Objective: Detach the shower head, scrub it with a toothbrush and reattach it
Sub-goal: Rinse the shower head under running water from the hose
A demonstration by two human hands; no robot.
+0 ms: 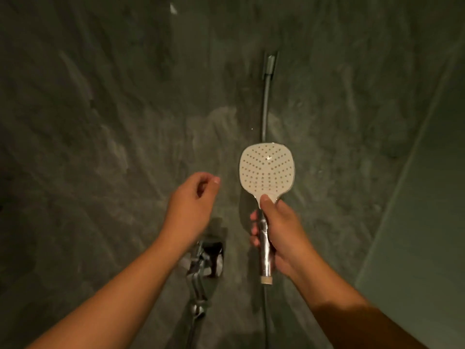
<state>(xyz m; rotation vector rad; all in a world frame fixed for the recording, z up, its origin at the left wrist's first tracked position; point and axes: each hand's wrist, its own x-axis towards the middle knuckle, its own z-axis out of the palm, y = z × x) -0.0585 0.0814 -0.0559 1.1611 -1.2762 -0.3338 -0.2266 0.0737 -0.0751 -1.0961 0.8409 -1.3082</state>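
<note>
Gripping the chrome handle of the white, rounded-square shower head point(266, 168), the right hand point(279, 230) had its fingers wrapped round the metal stem and its thumb pressed up against the neck just below the spray plate. That hold kept the perforated face turned toward the wearer, probably so the nozzles could be inspected or reached with a brush. The threaded end of the handle, below the hand, appeared bare, with no hose visibly joined to it, so the head seemed already detached. No toothbrush was in view.

The left hand point(193, 200) hovered to the left of the shower head, apart from it, fingers loosely curled with thumb and fingertips close together; it held nothing that could be made out.

Above the shower head, a grey hose point(264, 109) ran up the dark, mottled stone wall point(105, 127) to a wall bracket point(269, 65). Below and left of the shower head, a chrome mixer fitting point(205, 260) projected from the wall, under the left forearm.
</note>
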